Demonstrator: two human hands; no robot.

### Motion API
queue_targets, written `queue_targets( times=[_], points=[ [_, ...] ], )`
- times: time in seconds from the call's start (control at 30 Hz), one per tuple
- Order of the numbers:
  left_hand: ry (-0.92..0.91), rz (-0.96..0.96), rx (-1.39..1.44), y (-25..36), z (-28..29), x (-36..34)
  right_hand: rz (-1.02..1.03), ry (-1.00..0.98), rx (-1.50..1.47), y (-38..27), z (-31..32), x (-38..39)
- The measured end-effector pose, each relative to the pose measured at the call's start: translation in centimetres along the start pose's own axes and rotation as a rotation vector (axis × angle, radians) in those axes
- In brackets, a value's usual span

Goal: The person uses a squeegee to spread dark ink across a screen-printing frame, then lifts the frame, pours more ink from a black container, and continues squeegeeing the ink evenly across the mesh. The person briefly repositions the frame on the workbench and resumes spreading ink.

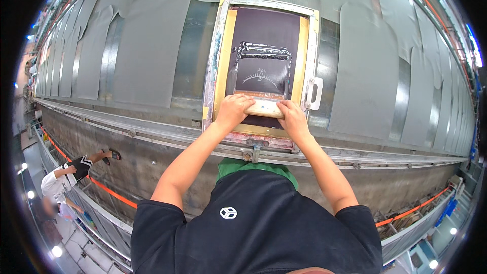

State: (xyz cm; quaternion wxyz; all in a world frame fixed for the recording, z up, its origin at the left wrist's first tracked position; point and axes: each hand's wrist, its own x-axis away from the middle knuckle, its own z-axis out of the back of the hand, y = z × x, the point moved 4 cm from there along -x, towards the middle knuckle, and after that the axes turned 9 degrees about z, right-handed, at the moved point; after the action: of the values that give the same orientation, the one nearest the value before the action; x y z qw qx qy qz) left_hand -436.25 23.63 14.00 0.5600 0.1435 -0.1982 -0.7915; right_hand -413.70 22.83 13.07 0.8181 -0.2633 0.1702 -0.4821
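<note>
Both my hands grip a wooden-handled squeegee (265, 107), one at each end. My left hand (235, 110) wraps its left end; my right hand (292, 115) closes on its right end. The squeegee's reddish-brown blade edge rests on the dark mesh of a screen-printing frame (312, 56), toward its near end. On the mesh just beyond the blade a pale fan-shaped line design (260, 75) shows. Wet black ink (264, 50) lies in a glossy band across the mesh farther off. Yellow tape runs along the inside edges of the frame.
A white handle (315, 93) sticks out from the frame's right side. Grey fabric panels (147, 45) lie along the long table on both sides. A metal rail (355, 158) runs along its near edge. Another person (66, 177) is in the aisle at left.
</note>
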Motion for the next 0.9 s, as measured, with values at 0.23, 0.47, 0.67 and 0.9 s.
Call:
queue_targets(
  times=[0.23,0.47,0.67,0.9],
  points=[
    [0.049,0.074,-0.008,-3.2,2.6,-14.4,0.074,0.181,0.075,6.1,5.3,-11.6],
    [-0.104,0.118,-0.062,-1.9,0.8,-9.0,0.071,0.166,0.078,4.2,0.9,-5.7],
    [0.047,0.018,0.047,0.8,-0.6,1.4,0.025,0.005,-0.117,-0.4,0.0,2.7],
    [0.054,0.057,0.013,1.5,-0.2,2.9,-0.424,0.648,-0.091,12.9,4.2,1.2]
  ],
)
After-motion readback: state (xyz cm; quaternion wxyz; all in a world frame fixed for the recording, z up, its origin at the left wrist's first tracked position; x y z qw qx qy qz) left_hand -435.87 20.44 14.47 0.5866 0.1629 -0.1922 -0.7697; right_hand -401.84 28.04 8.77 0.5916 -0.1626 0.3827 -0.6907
